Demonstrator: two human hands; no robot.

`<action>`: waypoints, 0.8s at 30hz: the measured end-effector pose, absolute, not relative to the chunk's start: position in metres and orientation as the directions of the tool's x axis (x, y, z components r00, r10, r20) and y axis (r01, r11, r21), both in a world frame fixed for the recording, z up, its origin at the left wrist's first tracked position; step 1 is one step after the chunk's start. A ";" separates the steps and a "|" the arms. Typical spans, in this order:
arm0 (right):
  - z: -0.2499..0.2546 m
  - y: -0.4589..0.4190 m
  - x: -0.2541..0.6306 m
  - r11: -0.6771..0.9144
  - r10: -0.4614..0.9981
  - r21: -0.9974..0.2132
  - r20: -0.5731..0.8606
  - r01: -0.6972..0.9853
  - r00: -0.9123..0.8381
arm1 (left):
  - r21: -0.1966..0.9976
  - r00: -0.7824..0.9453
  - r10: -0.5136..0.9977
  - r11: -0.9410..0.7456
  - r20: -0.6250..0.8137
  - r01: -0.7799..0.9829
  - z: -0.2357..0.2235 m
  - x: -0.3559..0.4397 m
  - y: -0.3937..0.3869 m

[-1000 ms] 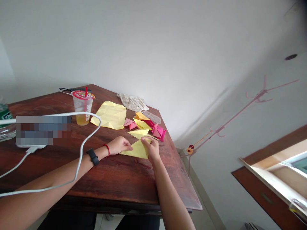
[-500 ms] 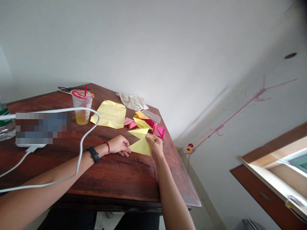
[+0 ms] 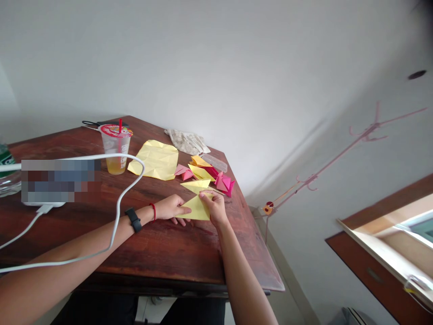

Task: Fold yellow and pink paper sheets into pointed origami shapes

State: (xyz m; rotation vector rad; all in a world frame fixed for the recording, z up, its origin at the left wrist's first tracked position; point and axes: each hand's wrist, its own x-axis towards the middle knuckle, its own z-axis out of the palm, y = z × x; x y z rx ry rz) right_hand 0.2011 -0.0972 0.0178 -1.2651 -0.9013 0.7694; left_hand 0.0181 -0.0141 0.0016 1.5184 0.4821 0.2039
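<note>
Between my hands is a folded piece of yellow paper [image 3: 197, 209], roughly triangular. My left hand [image 3: 172, 209] grips its left corner, thumb on top and fingers underneath. On the right side, my right hand [image 3: 214, 206] pinches the paper near its upper edge. Just beyond it lies another folded yellow paper [image 3: 195, 185], pointed at its left end. Farther back are a pink paper fold [image 3: 184, 172], a yellow and orange fold [image 3: 200, 163] and a magenta paper fold [image 3: 223, 182]. A creased yellow sheet [image 3: 154, 159] lies flat to their left.
A drink cup with a red straw [image 3: 116, 151] stands on the wooden table [image 3: 152, 257]. A white cable [image 3: 118, 203] loops in front of my left forearm. A crumpled cloth [image 3: 187, 141] and a clear plastic case [image 3: 215, 163] lie at the back; a pink coat rack [image 3: 333, 160] leans rightward.
My left hand has shifted right, its thumb now farther over the yellow paper. My right hand has moved slightly left along the upper edge. Both still hold the paper.
</note>
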 end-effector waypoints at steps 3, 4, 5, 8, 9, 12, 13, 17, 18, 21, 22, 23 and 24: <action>0.017 -0.097 0.201 0.157 0.877 -0.988 0.144 0.010 0.458 | 0.986 0.881 0.443 0.053 -0.167 0.160 -0.002 0.018 -0.012; 0.017 -0.097 0.201 0.161 0.875 -0.987 0.150 0.016 0.461 | 0.986 0.878 0.450 0.048 -0.161 0.157 -0.002 0.018 -0.011; 0.017 -0.097 0.201 0.165 0.872 -0.986 0.158 0.024 0.463 | 0.987 0.875 0.458 0.042 -0.155 0.153 -0.003 0.018 -0.011; 0.018 -0.097 0.200 0.176 0.868 -0.983 0.180 0.051 0.462 | 0.990 0.865 0.483 0.020 -0.135 0.143 -0.004 0.019 -0.010; 0.018 -0.097 0.200 0.178 0.868 -0.982 0.184 0.057 0.461 | 0.990 0.859 0.497 0.010 -0.126 0.139 -0.004 0.019 -0.010; 0.019 -0.097 0.199 0.185 0.867 -0.980 0.198 0.074 0.458 | 0.992 0.828 0.554 -0.031 -0.087 0.125 -0.004 0.021 -0.011; 0.019 -0.097 0.200 0.189 0.865 -0.978 0.206 0.084 0.458 | 0.992 0.817 0.572 -0.046 -0.073 0.121 -0.004 0.021 -0.011; 0.020 -0.097 0.201 0.192 0.857 -0.977 0.213 0.092 0.469 | 0.988 0.812 0.583 -0.100 -0.037 0.117 -0.003 0.019 -0.012; 0.020 -0.097 0.201 0.188 0.856 -0.979 0.205 0.082 0.475 | 0.986 0.818 0.575 -0.113 -0.033 0.119 -0.002 0.019 -0.012; 0.019 -0.096 0.201 0.177 0.855 -0.982 0.183 0.059 0.485 | 0.981 0.835 0.550 -0.146 -0.026 0.126 0.001 0.017 -0.014; 0.019 -0.096 0.201 0.179 0.855 -0.982 0.184 0.057 0.484 | 0.980 0.839 0.544 -0.155 -0.023 0.127 0.002 0.017 -0.014; 0.019 -0.095 0.201 0.186 0.856 -0.981 0.188 0.053 0.482 | 0.979 0.840 0.542 -0.162 -0.019 0.126 0.003 0.018 -0.015; 0.019 -0.095 0.201 0.194 0.855 -0.980 0.194 0.049 0.480 | 0.978 0.840 0.543 -0.167 -0.013 0.123 0.005 0.018 -0.016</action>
